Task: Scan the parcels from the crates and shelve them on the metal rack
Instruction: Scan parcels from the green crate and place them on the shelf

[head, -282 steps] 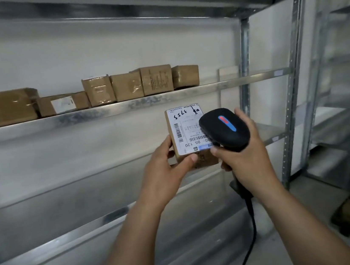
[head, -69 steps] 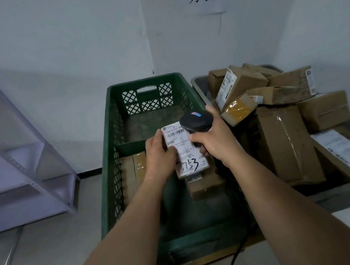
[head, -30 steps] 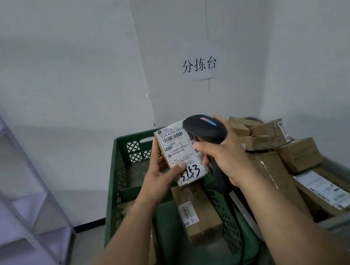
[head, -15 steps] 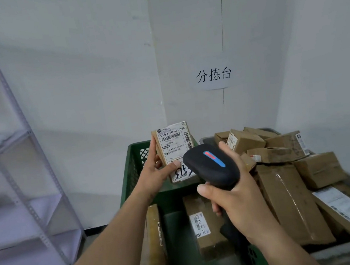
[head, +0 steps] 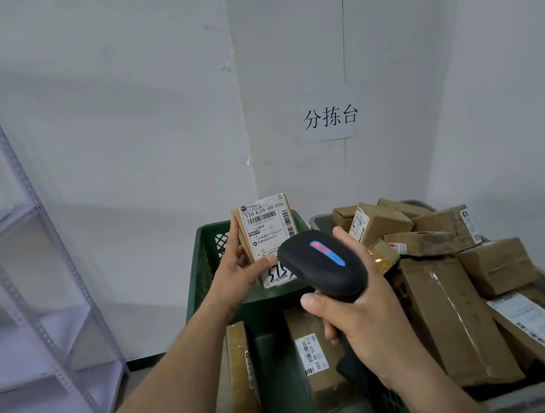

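Over the far end of the green crate (head: 200, 271) the left hand (head: 238, 275) pinches the parcel (head: 267, 241) upright, label (head: 266, 219) toward the person, while the right hand (head: 359, 323), wrapped round the scanner (head: 323, 263), holds it just nearer and lower, nose aimed at that label.

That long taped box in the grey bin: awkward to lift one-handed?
Probably stiff: the long box keeps straight edges while lying tilted. Its glossy tape may be slippery. It looks too wide for one hand, and the right hand holds the scanner.
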Demonstrator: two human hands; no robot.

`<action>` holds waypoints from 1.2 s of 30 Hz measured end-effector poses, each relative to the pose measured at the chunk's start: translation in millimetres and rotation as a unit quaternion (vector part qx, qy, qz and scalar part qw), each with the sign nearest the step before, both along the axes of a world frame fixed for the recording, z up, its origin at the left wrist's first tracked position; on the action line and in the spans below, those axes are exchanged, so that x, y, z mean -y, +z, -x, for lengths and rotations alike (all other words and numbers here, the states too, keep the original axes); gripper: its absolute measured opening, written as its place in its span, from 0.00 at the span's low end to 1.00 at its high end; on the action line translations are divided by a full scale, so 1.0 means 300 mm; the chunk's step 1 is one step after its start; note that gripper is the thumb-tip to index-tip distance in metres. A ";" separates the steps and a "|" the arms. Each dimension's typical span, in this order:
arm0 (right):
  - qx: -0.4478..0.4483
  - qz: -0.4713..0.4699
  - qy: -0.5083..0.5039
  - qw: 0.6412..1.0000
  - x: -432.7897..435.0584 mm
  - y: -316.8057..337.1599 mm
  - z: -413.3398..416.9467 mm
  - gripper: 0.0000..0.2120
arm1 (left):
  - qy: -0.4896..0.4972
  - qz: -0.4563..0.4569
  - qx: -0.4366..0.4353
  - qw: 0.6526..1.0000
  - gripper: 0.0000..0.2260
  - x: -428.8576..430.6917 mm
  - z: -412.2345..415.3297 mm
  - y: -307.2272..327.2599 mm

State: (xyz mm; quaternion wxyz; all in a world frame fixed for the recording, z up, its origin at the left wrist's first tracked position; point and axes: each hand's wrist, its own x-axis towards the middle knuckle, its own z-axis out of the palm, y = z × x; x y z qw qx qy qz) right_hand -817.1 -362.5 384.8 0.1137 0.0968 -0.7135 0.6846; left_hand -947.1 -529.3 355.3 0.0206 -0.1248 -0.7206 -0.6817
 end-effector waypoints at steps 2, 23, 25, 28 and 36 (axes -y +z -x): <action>0.000 0.002 -0.005 1.000 0.000 0.004 0.001 0.38 | 0.003 0.004 0.006 1.000 0.42 0.000 0.002 -0.001; 0.024 -0.048 -0.023 0.998 -0.064 0.012 -0.050 0.41 | -0.004 0.031 0.014 0.999 0.41 -0.081 -0.030 -0.020; 0.026 -0.046 -0.026 0.998 -0.068 0.019 -0.059 0.41 | -0.001 0.029 0.016 0.999 0.41 -0.082 -0.034 -0.018; 0.026 -0.052 -0.031 0.998 -0.071 0.024 -0.065 0.42 | 0.002 0.032 0.016 0.999 0.41 -0.083 -0.040 -0.013; 0.002 -0.036 -0.037 0.999 -0.077 0.021 -0.070 0.38 | -0.005 0.028 0.001 1.000 0.41 -0.091 -0.063 0.006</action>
